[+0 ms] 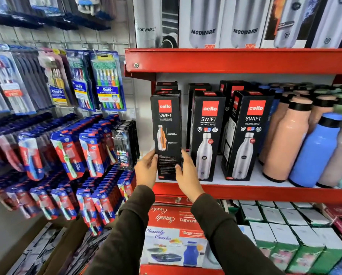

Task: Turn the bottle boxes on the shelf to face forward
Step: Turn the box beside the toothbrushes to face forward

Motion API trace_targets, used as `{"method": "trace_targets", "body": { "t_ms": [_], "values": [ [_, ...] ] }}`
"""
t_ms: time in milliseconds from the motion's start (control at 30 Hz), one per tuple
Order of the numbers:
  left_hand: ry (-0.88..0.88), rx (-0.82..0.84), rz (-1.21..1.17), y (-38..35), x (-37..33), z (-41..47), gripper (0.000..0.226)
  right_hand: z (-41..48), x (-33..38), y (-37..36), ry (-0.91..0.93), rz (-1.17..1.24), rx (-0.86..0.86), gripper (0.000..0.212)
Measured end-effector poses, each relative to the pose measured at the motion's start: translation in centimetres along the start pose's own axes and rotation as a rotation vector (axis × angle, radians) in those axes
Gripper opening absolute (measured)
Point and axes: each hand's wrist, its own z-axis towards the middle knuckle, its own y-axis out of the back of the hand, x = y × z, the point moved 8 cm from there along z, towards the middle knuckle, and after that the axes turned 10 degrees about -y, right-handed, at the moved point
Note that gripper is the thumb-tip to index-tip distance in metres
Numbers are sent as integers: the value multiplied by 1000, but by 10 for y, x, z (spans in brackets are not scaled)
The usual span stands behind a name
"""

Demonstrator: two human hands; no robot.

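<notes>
Three black Cello Swift bottle boxes stand in the front row of the red shelf (245,192). The leftmost box (166,124) shows a side panel with a cutaway bottle picture and small text. My left hand (146,169) holds its lower left edge and my right hand (187,175) holds its lower right edge. The middle box (207,135) shows its front with the steel bottle picture. The right box (247,135) is angled, showing its front and part of its left side. More black boxes stand behind them.
Loose peach, blue and pale bottles (315,147) crowd the shelf's right half. Modware boxes (204,22) fill the shelf above. Toothbrush packs (106,80) hang on the wall grid at left. Red combo boxes (174,235) and green-and-white boxes (285,235) lie on the lower shelf.
</notes>
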Motion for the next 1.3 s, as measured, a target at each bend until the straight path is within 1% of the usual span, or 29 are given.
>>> {"method": "trace_targets", "body": {
  "t_ms": [100,200,300,467,600,667,733,800,833,900,967,1000,1133,1300],
  "values": [
    [14,-23,-90,6,-4,-4,35,-3,5,4,53,18,-29,68],
    [-21,-53,-134,15,-7,-8,34,-3,13,4,80,22,-30,82],
    [-48,-80,-130,23,-13,-10,30,-2,18,3,78,77,-44,95],
    [-82,-129,-152,27,-18,-14,27,1,25,2,89,95,-111,106],
    [-92,-143,-139,28,-14,-16,24,2,25,3,98,100,-117,103],
    [-114,-149,-154,29,-16,-15,30,4,23,3,83,115,-87,103],
    [-136,-141,-126,29,-17,-7,41,6,20,2,62,118,-52,104],
    [-104,-71,-95,26,-11,6,48,7,18,0,56,106,-23,106],
    [-74,-17,-86,24,-6,13,48,6,18,-1,58,105,-8,105],
    [-26,89,-78,21,6,23,44,4,20,-3,66,110,33,105],
    [13,136,-107,22,13,26,41,3,21,-7,69,85,85,106],
    [28,134,-129,24,15,25,40,3,21,-9,71,58,109,103],
    [16,109,-192,25,9,16,37,10,17,-15,106,-44,132,77],
    [-56,74,-138,21,8,10,38,19,10,-17,101,-58,81,74]
  ]
}}
